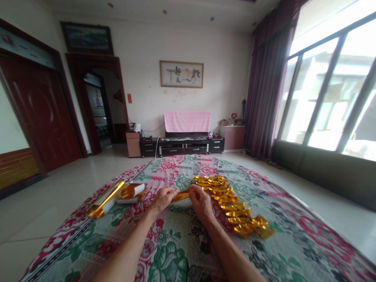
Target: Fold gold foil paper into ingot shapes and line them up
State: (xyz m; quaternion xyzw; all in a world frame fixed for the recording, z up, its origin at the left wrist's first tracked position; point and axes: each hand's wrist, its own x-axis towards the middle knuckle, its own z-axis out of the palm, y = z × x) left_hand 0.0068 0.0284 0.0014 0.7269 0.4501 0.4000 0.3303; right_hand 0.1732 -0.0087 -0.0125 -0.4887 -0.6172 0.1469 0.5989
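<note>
Between my two hands, just above the patterned cloth, is a small folded piece of gold foil (181,196). My left hand (163,199) pinches its left end, and my right hand (201,200) pinches its right end. Beside my right hand lies a long row of shiny folded gold foil pieces (235,209), overlapping one another and running toward the lower right. To the left of my left hand rest curled gold sheets with white backs (132,192) and a longer rolled gold sheet (107,199).
A cloth with red and green flowers (169,258) covers the round surface under my hands. Beyond it stand a low black cabinet (185,149) and a pink cloth (187,121) draped over a screen. Curtains (264,86) and windows are on the right.
</note>
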